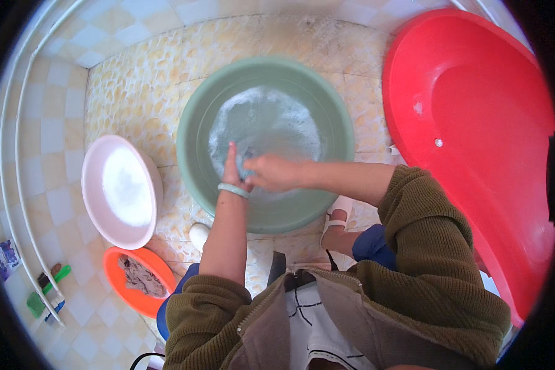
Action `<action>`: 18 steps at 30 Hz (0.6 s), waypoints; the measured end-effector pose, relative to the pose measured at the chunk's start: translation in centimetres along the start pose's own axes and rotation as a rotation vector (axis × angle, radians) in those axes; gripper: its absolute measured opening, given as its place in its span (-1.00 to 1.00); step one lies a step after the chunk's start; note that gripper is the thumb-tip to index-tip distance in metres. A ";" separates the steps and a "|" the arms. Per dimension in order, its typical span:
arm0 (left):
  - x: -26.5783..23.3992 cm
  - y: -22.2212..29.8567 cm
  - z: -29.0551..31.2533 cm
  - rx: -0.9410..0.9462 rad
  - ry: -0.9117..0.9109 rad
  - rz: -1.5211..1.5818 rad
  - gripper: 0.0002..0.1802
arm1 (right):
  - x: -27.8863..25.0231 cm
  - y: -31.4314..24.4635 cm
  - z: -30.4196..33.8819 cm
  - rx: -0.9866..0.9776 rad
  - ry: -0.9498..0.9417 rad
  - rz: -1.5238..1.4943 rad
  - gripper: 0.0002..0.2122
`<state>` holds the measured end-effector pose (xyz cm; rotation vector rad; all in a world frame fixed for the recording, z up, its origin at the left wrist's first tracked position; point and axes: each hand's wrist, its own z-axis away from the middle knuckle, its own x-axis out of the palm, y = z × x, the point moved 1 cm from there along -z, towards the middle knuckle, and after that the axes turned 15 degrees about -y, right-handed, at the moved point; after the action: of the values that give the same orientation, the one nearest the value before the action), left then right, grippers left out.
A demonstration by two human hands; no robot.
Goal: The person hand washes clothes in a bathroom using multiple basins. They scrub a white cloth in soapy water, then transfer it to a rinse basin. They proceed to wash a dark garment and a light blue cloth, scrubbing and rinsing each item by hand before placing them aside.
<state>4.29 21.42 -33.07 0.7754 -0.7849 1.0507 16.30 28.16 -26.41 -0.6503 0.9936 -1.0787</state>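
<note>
Both my hands are close together over a large green basin (191, 179) with foamy water (265, 105) in it. My left hand (235, 171), a pale bangle at its wrist, has one finger stretched upward. Against its palm sits a small pale-blue thing (244, 166), soft-looking like cloth and mostly hidden. Pressed up to it from the right is my right hand (271, 172), closed and smeared by motion. The water just beyond the hands is blurred too.
To the left stands a pink basin (151, 179) with a white bottom; in front of it is an orange basin (114, 271) holding crumpled brown cloth (140, 276). A big red tub (487, 98) fills the right side. Pipes (20, 123) and brushes (58, 274) line the left wall.
</note>
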 end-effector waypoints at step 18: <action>14.7 0.4 6.1 0.246 -0.395 -0.259 -0.61 | -6.9 -3.1 4.3 -0.151 0.338 -1.120 -0.59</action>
<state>7.11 22.84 -17.48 1.2859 -0.8681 0.7762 17.95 33.38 -19.57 -1.2373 0.9934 -2.1549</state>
